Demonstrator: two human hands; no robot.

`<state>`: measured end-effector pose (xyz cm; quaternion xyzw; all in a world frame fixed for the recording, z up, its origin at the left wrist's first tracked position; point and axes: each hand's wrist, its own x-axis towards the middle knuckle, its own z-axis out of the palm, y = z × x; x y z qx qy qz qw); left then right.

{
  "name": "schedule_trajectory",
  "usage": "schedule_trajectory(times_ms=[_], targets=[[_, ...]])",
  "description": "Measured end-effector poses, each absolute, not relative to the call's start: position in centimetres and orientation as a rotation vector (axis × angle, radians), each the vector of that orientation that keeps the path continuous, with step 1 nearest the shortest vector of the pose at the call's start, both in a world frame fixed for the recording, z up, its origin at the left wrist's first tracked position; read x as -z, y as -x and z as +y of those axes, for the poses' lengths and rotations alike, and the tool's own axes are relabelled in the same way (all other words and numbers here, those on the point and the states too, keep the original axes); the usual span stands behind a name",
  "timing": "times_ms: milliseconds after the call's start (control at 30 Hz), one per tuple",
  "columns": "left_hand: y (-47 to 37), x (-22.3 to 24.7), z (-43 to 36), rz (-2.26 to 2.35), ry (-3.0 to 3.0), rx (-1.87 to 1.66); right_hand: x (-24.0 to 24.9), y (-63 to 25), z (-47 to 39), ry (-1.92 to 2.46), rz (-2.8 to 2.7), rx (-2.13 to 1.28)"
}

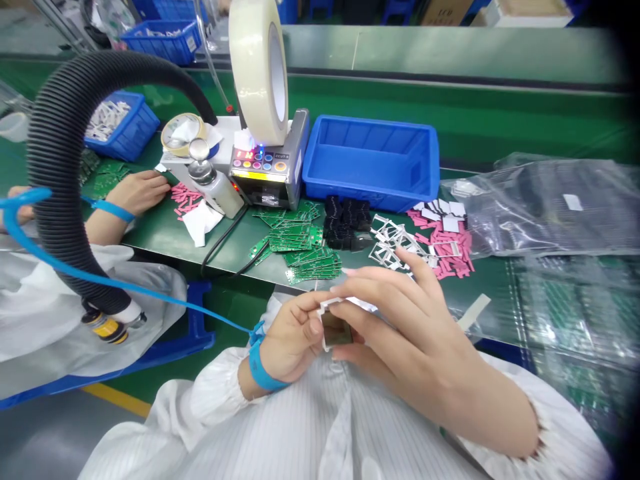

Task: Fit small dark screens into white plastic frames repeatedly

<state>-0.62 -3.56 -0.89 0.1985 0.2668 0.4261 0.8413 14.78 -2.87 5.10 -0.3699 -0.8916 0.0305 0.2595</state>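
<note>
A small white plastic frame (324, 339) with a dark, shiny screen-like panel (337, 329) in it is held in front of my body. My left hand (293, 340), with a blue wrist strap, pinches the frame's left edge between thumb and fingers. From the right, my right hand (415, 327) closes its fingers round the same piece, hiding its right side. Beyond the hands lie green circuit boards (313, 263), more white frames (387, 247), black parts (345, 223) and pink strips (455, 250) with some white pieces.
A blue bin (370, 193) stands behind the parts, beside a tape dispenser (267, 177) carrying a large roll (250, 73). A pump bottle (217, 190) and a black hose (55, 120) are to the left. A co-worker's hand (137, 193) rests on the bench; plastic bags (555, 207) lie right.
</note>
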Motion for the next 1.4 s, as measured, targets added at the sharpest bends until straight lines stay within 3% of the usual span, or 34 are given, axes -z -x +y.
schedule_trajectory(times_ms=[233, 767, 1167, 1300, 1400], targets=[[0.7, 1.7, -3.5, 0.542, -0.375, -0.937, -6.1, -14.2, -3.1, 1.072, -2.519, 0.060], [0.8, 1.0, -3.3, 0.555, -0.417, -0.900, -5.7, -14.3, -1.8, 0.988, -2.455, -0.033], [1.1, 1.8, -3.1, 0.435, -0.246, -0.908, -2.4, -15.5, -3.1, 1.041, -2.194, -0.413], [1.6, 2.0, -3.0, 0.463, -0.236, -0.906, -0.1, -19.0, -2.8, 1.354, -1.851, -0.373], [1.5, 2.2, -2.9, 0.462, -0.225, -0.903, 2.5, -20.5, -2.3, 1.716, -1.920, -0.330]])
